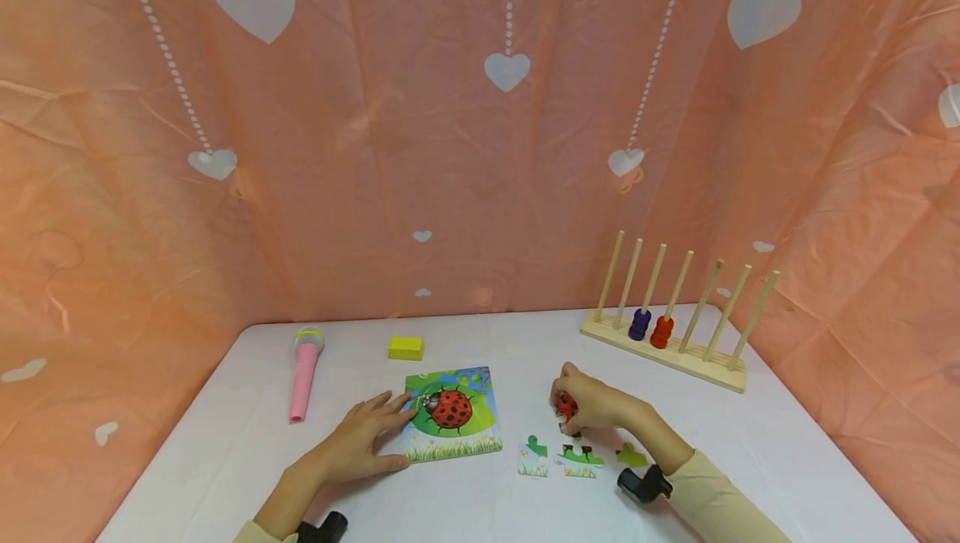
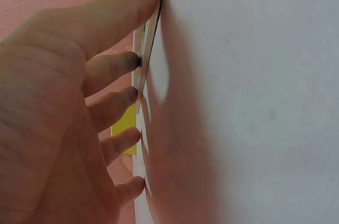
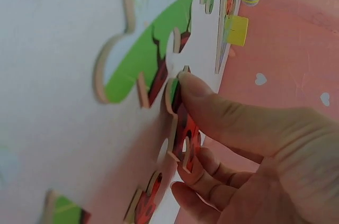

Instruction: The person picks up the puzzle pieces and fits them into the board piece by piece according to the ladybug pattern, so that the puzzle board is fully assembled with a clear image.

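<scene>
A square ladybug puzzle board (image 1: 451, 411) lies on the white table. My left hand (image 1: 367, 436) spreads its fingers at the board's left edge; the left wrist view has its thumb (image 2: 122, 15) and fingertips along that edge. To the right of the board, my right hand (image 1: 588, 400) pinches a red, black-spotted puzzle piece (image 3: 186, 126) between thumb and fingers, close over the table. Nearer me lie a grassy corner piece (image 1: 533, 464), a green-and-white piece (image 1: 580, 464) and a green piece (image 1: 632, 455). Another red piece (image 3: 147, 205) shows below the hand in the right wrist view.
A pink toy microphone (image 1: 303, 381) lies at the left, and a yellow block (image 1: 406, 348) sits behind the board. At the back right stands a wooden peg rack (image 1: 705, 368) with purple beads (image 1: 639, 325) and red beads (image 1: 662, 332). A pink curtain (image 1: 450, 193) hangs behind the table.
</scene>
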`<state>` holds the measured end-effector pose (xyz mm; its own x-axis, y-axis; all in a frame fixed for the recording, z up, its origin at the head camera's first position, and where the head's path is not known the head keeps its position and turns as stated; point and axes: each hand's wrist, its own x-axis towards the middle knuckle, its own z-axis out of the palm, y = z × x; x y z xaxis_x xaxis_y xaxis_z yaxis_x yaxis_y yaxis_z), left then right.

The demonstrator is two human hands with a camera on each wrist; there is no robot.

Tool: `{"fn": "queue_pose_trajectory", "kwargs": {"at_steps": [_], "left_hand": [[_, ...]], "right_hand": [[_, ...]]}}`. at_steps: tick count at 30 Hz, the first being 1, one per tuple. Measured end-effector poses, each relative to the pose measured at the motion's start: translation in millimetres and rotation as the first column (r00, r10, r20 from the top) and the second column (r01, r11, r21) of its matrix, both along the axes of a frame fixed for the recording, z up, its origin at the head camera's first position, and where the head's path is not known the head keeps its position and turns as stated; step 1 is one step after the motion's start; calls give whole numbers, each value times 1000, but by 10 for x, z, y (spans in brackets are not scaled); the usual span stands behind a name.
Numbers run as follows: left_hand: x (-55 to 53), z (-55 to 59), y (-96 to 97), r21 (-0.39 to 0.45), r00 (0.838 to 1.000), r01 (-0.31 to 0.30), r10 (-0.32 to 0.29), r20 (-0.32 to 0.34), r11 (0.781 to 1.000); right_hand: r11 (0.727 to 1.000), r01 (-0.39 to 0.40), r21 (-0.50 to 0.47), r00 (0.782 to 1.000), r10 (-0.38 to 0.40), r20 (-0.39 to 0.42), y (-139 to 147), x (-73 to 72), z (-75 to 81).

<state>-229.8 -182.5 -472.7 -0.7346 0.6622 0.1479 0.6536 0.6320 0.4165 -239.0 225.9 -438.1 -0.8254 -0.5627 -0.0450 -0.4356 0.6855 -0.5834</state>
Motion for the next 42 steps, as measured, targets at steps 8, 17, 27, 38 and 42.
{"fn": "queue_pose_trajectory", "kwargs": {"at_steps": [8, 17, 27, 38, 42], "left_hand": [[21, 31, 13, 11, 1000, 0, 0, 7, 1000], [14, 11, 6, 8, 1000, 0, 0, 13, 1000], [7, 16, 4, -8, 1000, -8, 8, 16, 1000], [-7, -1, -3, -5, 1000, 0, 0, -5, 1000], [-12, -10, -7, -10, 1000, 1, -1, -11, 1000]], "right_hand": [[1000, 2, 7, 1000, -2, -9, 5, 0, 7], [999, -31, -43, 999, 32, 29, 55, -37, -21], [993, -44, -108, 999, 43, -9, 5, -119, -23], [980, -67, -190, 992, 45, -114, -403, -362, -10], [967, -73, -244, 992, 46, -114, -666, -451, -7]]}}
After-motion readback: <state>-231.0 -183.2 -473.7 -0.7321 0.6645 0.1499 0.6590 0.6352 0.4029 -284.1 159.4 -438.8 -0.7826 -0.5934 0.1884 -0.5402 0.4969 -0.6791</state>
